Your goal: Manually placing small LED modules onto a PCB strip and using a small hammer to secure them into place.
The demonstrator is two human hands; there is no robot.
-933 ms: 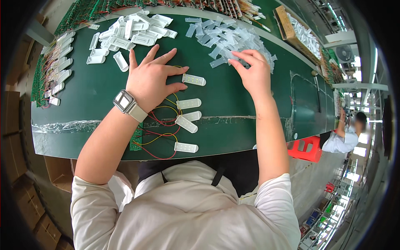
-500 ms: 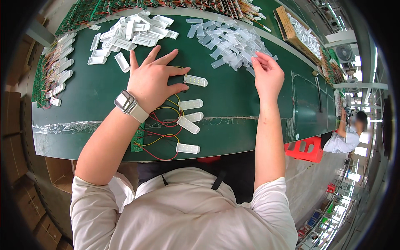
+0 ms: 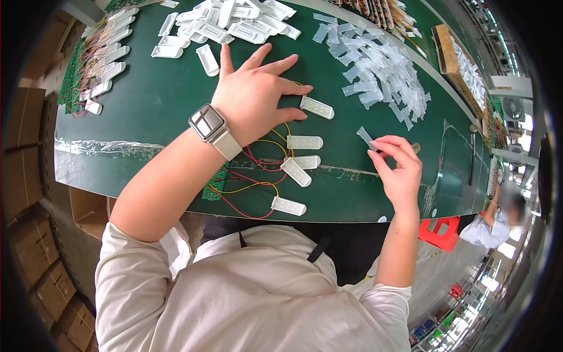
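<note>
My left hand (image 3: 251, 97) lies spread over the green table, fingers apart. Its thumb and index finger are beside the wired end of a white light piece with LEDs (image 3: 317, 108); whether they touch it I cannot tell. My right hand (image 3: 401, 171) pinches a small translucent plastic strip (image 3: 365, 136) between thumb and fingertips, above the table. Below the left hand are several more white light pieces (image 3: 305, 142), joined by red and yellow wires to a green circuit board (image 3: 214, 184), partly hidden by my forearm.
White plastic housings (image 3: 234, 23) are heaped at the far middle, and a pile of translucent strips (image 3: 381, 67) is to their right. Wired boards with white pieces (image 3: 97, 70) line the far left. A cardboard box (image 3: 457, 70) stands far right. Another person (image 3: 492, 223) sits beyond a red stool (image 3: 440, 233).
My right hand has come back from the translucent pile toward me, with one strip now in its fingertips. The left hand stays by the same light piece; the whole view has shifted.
</note>
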